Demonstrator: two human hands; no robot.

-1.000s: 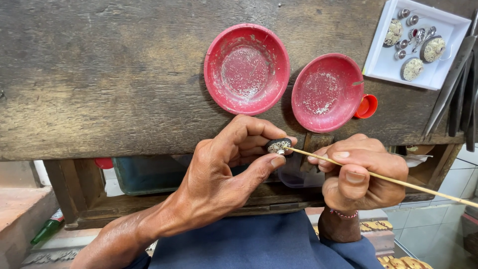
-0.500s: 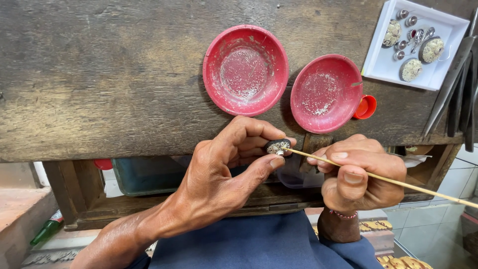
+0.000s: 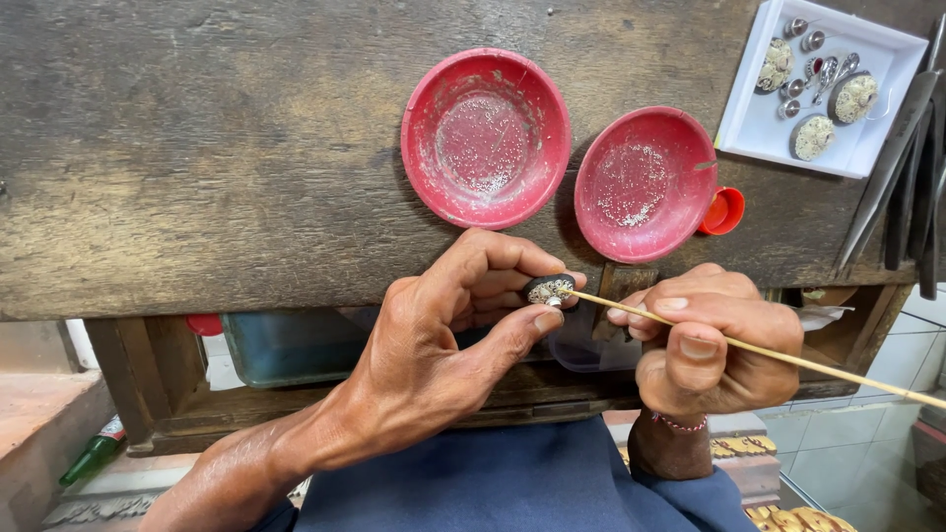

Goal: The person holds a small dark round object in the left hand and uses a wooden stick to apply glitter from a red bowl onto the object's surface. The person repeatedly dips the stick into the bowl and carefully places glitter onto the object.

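Wooden bench point(image 3: 197, 148) | left hand point(image 3: 434, 345) pinches small ornament point(image 3: 549, 290) | right hand point(image 3: 705, 340) grips thin stick point(image 3: 788, 357)

Bottle point(image 3: 91, 456): green, red-and-white label band, lying tilted at lower left on the floor.
Signs, screens: none visible.

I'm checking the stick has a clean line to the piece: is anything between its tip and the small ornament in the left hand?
Nothing visible: the thin stick in the right hand runs straight to the small ornament, pinched by the left hand.
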